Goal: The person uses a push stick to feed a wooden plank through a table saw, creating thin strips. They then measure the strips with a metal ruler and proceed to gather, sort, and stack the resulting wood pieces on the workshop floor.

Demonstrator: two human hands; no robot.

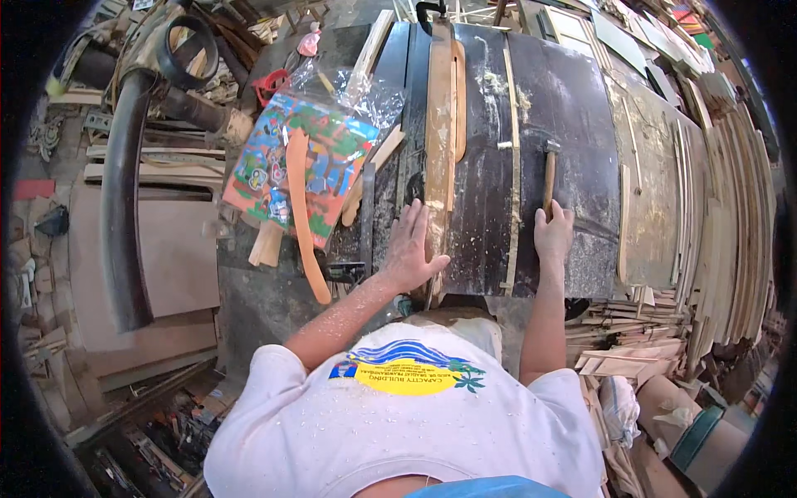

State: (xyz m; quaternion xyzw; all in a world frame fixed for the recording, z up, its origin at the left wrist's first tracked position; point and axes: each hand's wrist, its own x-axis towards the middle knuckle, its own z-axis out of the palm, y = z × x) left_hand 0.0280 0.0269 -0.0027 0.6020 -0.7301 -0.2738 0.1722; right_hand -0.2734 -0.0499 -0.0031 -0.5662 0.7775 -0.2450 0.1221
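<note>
My right hand (554,232) is closed round the wooden handle of a hammer (550,170), whose metal head points away from me over the dark worktable (573,108). To its left, my left hand (408,247) lies flat with the fingers stretched forward. Its thumb reaches across the near end of a long brown wooden board (439,108). A slimmer strip of wood (460,100) runs along the board's right side. Pale wood dust is scattered over the table and on my left forearm.
Left of the table, a curved orange-brown wooden piece (299,195) lies over a colourful printed sheet (261,145) in clear plastic. A black clamp (432,12) grips the board's far end. A large dark pipe (124,207) curves at far left; stacked planks (730,191) line the right.
</note>
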